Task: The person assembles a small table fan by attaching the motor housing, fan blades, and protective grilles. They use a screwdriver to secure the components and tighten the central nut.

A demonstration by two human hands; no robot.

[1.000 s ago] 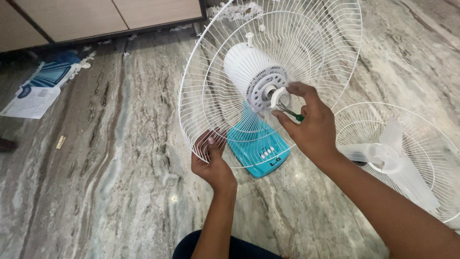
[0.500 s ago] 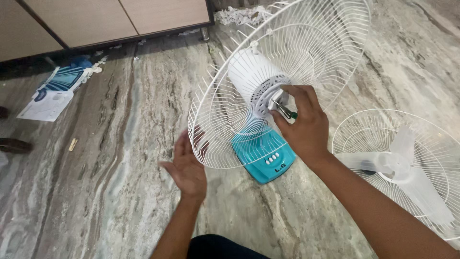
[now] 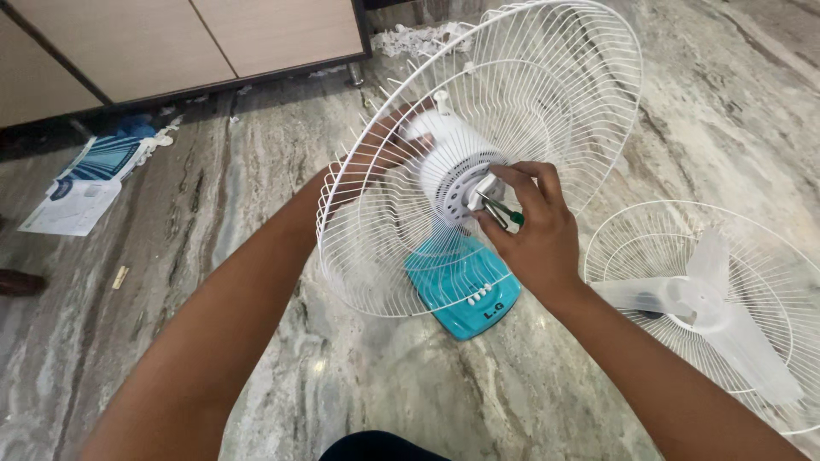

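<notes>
One head-worn camera looks steeply down and forward over the person's own forearms at the marble floor (image 3: 171,256). It sits close: the fan's rear grille (image 3: 547,94) fills the upper middle, the cabinet base (image 3: 188,43) crosses the top edge, and a second grille with blades (image 3: 709,299) runs off the right.

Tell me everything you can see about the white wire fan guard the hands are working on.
The white wire guard is a round, dish-shaped cage of thin radial wires with ring wires and a thicker outer rim, apparently painted metal. It is tilted, open side toward the camera, mounted around the white motor housing above a teal base on the marble floor. The left hand reaches behind it; the right hand holds a green-handled tool at its hub.
</notes>
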